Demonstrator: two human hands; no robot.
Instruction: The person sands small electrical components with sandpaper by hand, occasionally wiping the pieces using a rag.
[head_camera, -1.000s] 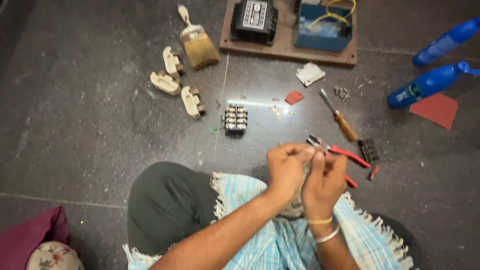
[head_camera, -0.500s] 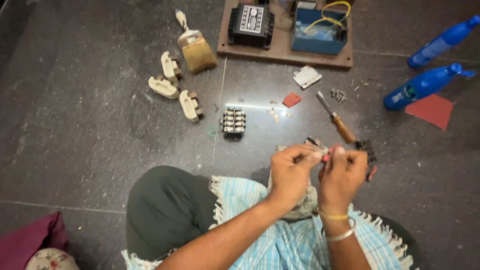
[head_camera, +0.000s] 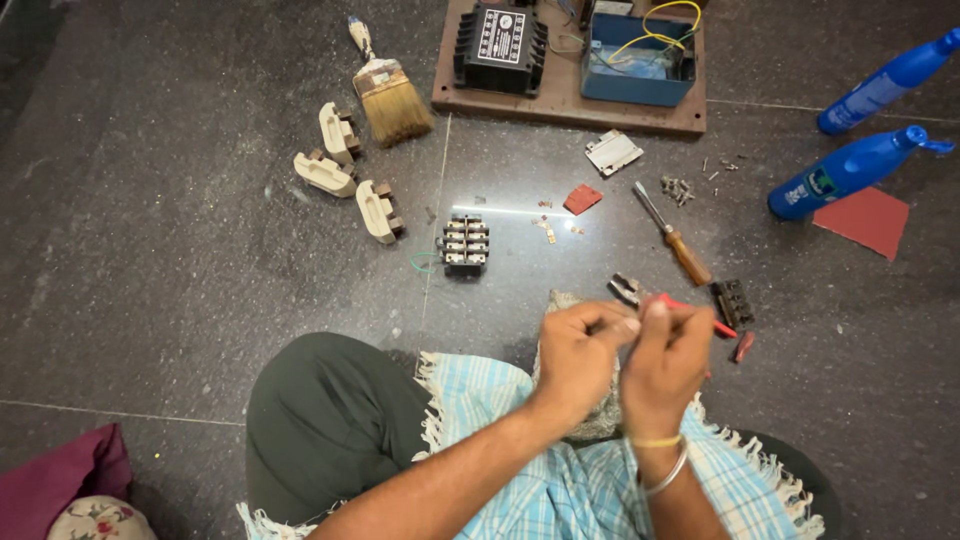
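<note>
The fingers (head_camera: 618, 326) of both hands are pinched shut around something very small, held up over the lap. The thing is too tiny to make out; it may be a little metal part. The left hand (head_camera: 578, 358) and the right hand (head_camera: 665, 358) touch each other at the fingertips.

Just behind the hands lie red-handled pliers (head_camera: 660, 298) on the dark stone floor (head_camera: 150, 250), partly hidden by the right hand. Beside them lies a screwdriver (head_camera: 672, 235) with a brown wooden handle and a thin metal shaft. A small black block (head_camera: 732, 302) sits just right of the pliers.

Further out is a black switch part (head_camera: 465, 245) with rows of shiny screws. Three cream-coloured blocks (head_camera: 350, 175) lie to its left, near a paint brush (head_camera: 388, 92) with soft brown bristles. A brown wooden board (head_camera: 570, 105) at the top holds a ribbed black box (head_camera: 500, 45) with a white label on top and an open blue box (head_camera: 640, 60) with yellow wires.

Two blue plastic bottles (head_camera: 850, 170) lie on their sides at the right, next to a flat red square sheet (head_camera: 865, 220). A blue checked cloth (head_camera: 540, 490) with a white fringe covers the lap.
</note>
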